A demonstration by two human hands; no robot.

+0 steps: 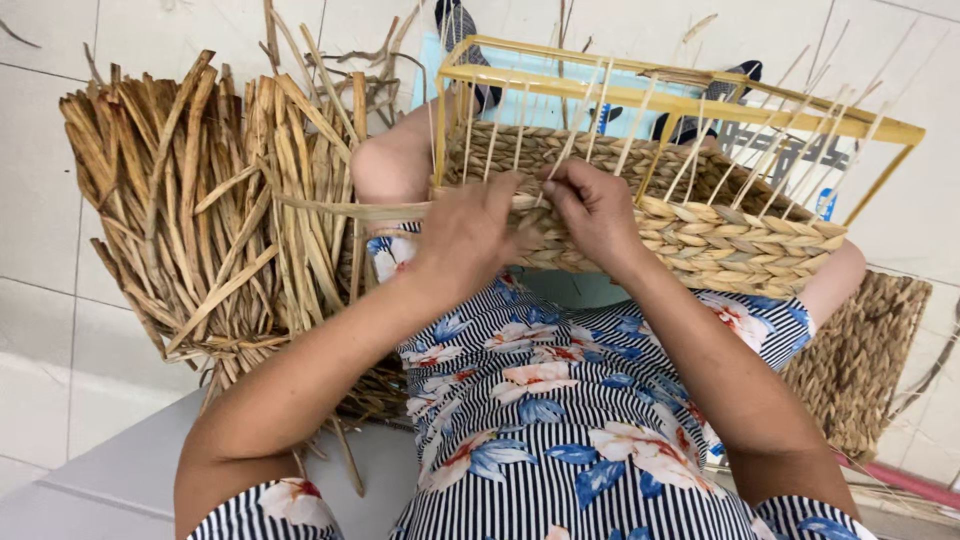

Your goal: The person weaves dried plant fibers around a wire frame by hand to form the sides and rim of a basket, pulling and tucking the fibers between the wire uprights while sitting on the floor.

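Observation:
A half-woven straw basket [720,235] rests on my lap, built on a yellow metal frame [690,100] with thin upright strands. My left hand [465,235] pinches a flat dried straw strand [340,208] against the basket's near wall. That strand runs off to the left. My right hand [595,210] grips the woven rim right beside it, fingers curled over the weave and touching the same strand.
A big bundle of dried straw strips [210,210] lies on the white tiled floor [40,330] to my left. A finished woven piece [860,360] leans at my right knee. My striped floral dress [560,430] fills the foreground.

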